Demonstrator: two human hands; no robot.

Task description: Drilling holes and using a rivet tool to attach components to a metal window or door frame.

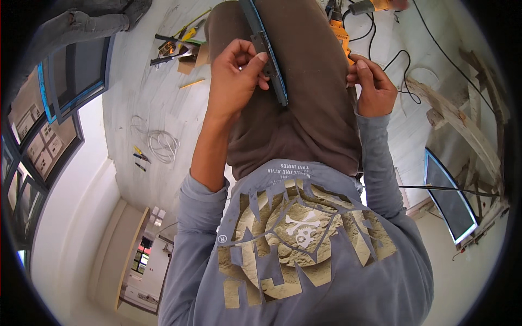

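My left hand [237,70] is closed on a dark grey bar [278,87] with a blue strip along its edge. Its thumb presses a flat dark plate [260,46] that lies along the bar. The bar slants over my brown-trousered lap, its far end cut off by the top of the picture. Over my right thigh's outer side, my right hand [374,89] is closed, thumb and forefinger pinched together. Whatever sits in that pinch is too small to make out. Just beyond those fingertips is an orange power drill [340,37], partly hidden behind my knee.
A second corded tool [363,7] lies at the far right, black cable [409,70] trailing. Hand tools [176,46], pliers [140,152] and coiled white cable [163,145] are on the floor at left. Wooden trestles [457,122] stand right; window frames [76,76] left. A person's leg [89,24] shows far left.
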